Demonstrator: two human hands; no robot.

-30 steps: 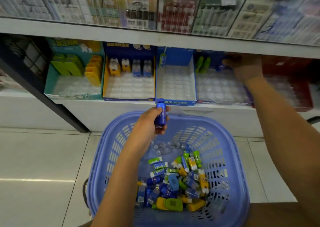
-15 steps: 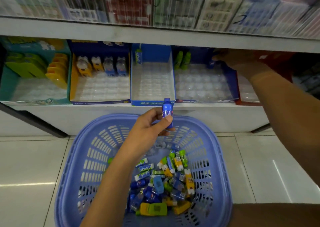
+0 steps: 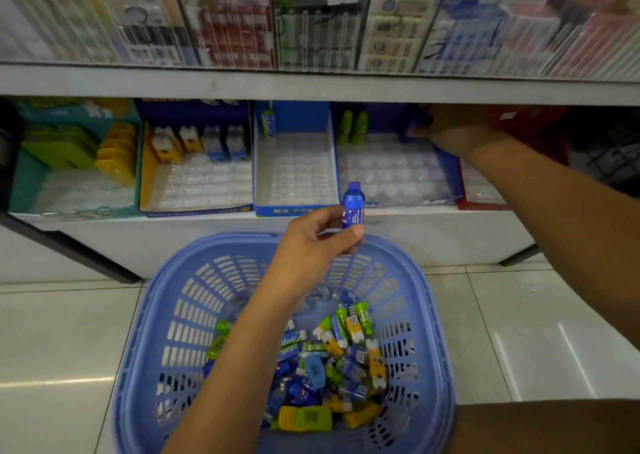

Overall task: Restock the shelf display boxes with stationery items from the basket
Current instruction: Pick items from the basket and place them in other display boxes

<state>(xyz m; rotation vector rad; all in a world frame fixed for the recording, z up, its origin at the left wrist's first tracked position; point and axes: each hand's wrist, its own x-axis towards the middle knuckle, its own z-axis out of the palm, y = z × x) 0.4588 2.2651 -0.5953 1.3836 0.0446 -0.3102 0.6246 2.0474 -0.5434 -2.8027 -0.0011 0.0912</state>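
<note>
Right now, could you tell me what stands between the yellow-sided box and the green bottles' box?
The head view shows a narrow blue box holding one upright item.

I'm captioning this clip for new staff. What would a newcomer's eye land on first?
The left hand pinches a small blue bottle-shaped item, centre frame, above the far rim of the slotted lilac plastic basket holding a heap of colourful stationery pieces. The right hand reaches into a blue display box with a clear tray on the lower shelf.
</note>
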